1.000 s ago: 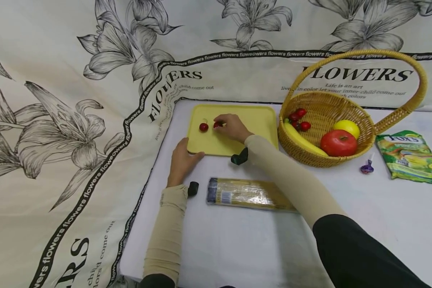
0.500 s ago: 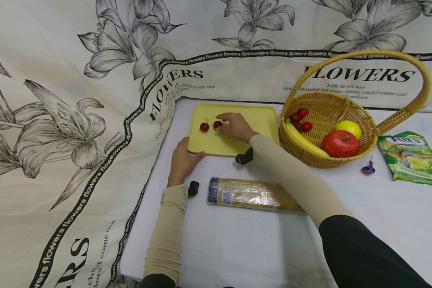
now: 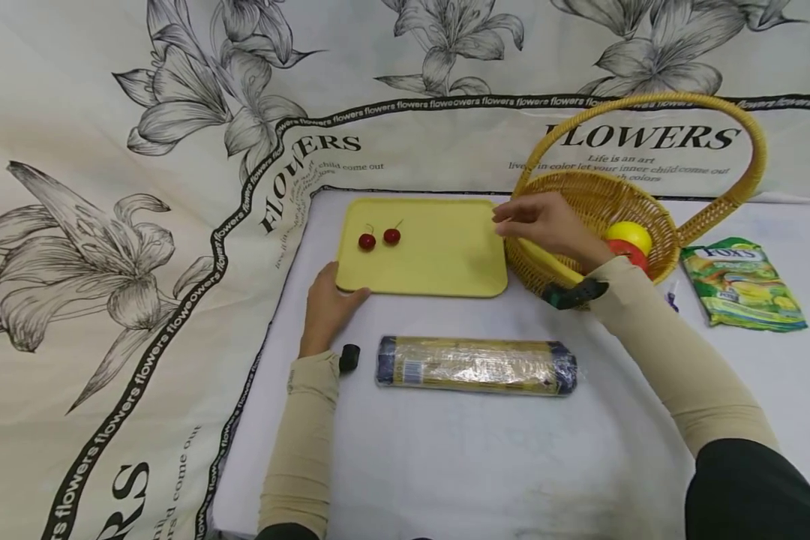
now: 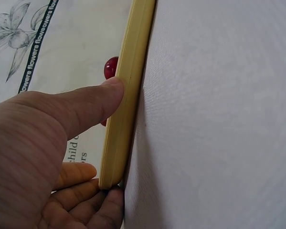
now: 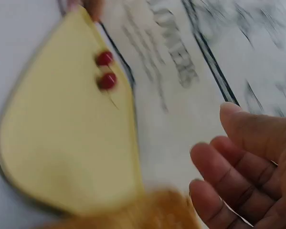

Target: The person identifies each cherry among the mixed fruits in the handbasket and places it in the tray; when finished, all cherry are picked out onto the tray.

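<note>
Two red cherries with stems, one cherry (image 3: 367, 241) beside another cherry (image 3: 391, 236), lie on the left part of a yellow tray (image 3: 445, 262). My left hand (image 3: 327, 307) holds the tray's near left corner. In the left wrist view its thumb (image 4: 97, 98) presses the near rim and its fingers bend at the corner. My right hand (image 3: 547, 225) is over the left side of a wicker basket (image 3: 658, 217), fingers relaxed and apart. The right wrist view shows nothing in that hand. It hides the cherries inside the basket; a banana (image 3: 552, 261), red apple (image 3: 631, 255) and lemon (image 3: 629, 234) partly show.
A long clear-wrapped packet (image 3: 475, 365) with dark ends lies in front of the tray. Right of the basket are a green FOX'S candy bag (image 3: 745, 285) and a small purple-wrapped candy (image 3: 671, 301). The basket's tall handle (image 3: 756, 157) arches above it. Flower-printed cloth hangs behind.
My right hand has let go of the right cherry on the tray and moved right, over the basket. The left hand stays at the tray's corner. The view has shifted slightly.
</note>
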Action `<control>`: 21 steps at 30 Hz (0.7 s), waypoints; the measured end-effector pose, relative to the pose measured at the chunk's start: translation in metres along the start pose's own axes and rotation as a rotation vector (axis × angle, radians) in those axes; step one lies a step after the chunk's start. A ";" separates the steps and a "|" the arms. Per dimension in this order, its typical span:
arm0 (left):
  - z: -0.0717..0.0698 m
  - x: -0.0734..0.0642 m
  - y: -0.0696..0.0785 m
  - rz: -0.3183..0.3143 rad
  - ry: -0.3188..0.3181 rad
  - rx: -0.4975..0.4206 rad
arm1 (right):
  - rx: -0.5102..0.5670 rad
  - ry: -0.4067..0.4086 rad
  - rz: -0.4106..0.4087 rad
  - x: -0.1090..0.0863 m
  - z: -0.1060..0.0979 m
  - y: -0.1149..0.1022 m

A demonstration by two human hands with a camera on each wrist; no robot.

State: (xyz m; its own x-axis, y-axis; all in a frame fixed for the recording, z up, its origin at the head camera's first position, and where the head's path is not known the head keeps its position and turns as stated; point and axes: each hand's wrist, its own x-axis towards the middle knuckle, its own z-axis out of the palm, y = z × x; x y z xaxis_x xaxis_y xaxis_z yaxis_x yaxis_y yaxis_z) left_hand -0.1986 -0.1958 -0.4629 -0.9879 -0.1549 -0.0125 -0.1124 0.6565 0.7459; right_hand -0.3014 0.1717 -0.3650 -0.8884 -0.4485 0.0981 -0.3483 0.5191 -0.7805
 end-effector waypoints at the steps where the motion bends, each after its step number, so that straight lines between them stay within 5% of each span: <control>1: 0.000 0.000 0.000 0.004 0.002 -0.002 | 0.017 0.017 0.043 -0.004 -0.012 0.005; 8: -0.001 -0.004 -0.001 0.001 0.002 -0.001 | 0.005 0.065 0.332 0.001 -0.065 0.053; 16: 0.006 -0.004 -0.004 -0.008 -0.013 -0.031 | 0.101 -0.018 0.493 0.015 -0.061 0.097; 21: 0.002 -0.003 -0.001 0.017 0.005 -0.020 | 0.060 -0.015 0.464 0.022 -0.056 0.097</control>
State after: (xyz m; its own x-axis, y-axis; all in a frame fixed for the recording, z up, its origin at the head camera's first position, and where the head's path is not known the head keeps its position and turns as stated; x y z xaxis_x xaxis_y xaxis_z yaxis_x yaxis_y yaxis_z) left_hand -0.1961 -0.1952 -0.4649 -0.9891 -0.1475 0.0031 -0.0937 0.6443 0.7590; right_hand -0.3711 0.2533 -0.4035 -0.9417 -0.1896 -0.2779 0.1028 0.6242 -0.7745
